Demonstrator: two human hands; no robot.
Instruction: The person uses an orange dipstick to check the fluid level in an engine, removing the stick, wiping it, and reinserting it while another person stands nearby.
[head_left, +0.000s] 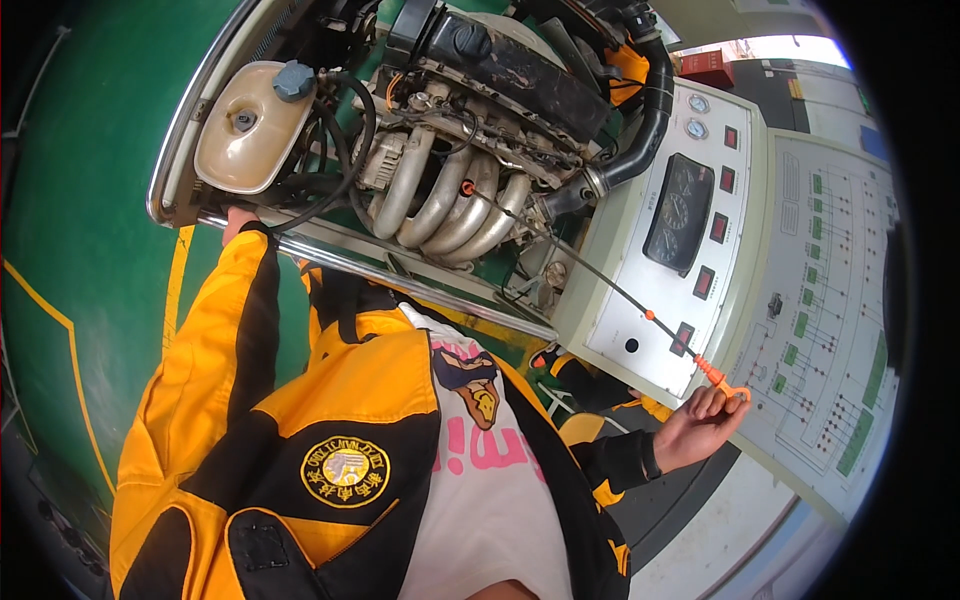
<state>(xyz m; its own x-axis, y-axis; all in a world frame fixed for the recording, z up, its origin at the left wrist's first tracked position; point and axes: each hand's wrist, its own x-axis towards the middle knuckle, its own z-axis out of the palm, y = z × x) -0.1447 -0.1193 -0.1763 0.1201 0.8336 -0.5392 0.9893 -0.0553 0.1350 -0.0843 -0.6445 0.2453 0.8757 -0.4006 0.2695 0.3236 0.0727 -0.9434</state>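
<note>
My right hand point(695, 428) is closed on the orange loop handle of a dipstick point(622, 293), at the right beside the instrument panel. The dipstick's thin dark shaft slants up and left toward the engine point(500, 70). It reaches an orange tube mouth point(467, 187) among the silver intake pipes point(455, 215); whether its tip is inside cannot be made out. My left hand point(238, 222) is at the metal rail point(290, 245) of the engine stand, just below the beige coolant tank point(225, 150). Its fingers are mostly hidden.
The white console point(620, 345) with gauges stands right of the engine, and a wiring-diagram board point(800, 200) adjoins it. Black hoses point(365, 130) loop beside the tank. Yellow lines point(80, 390) mark the green floor. A stool point(582, 428) stands behind my right arm.
</note>
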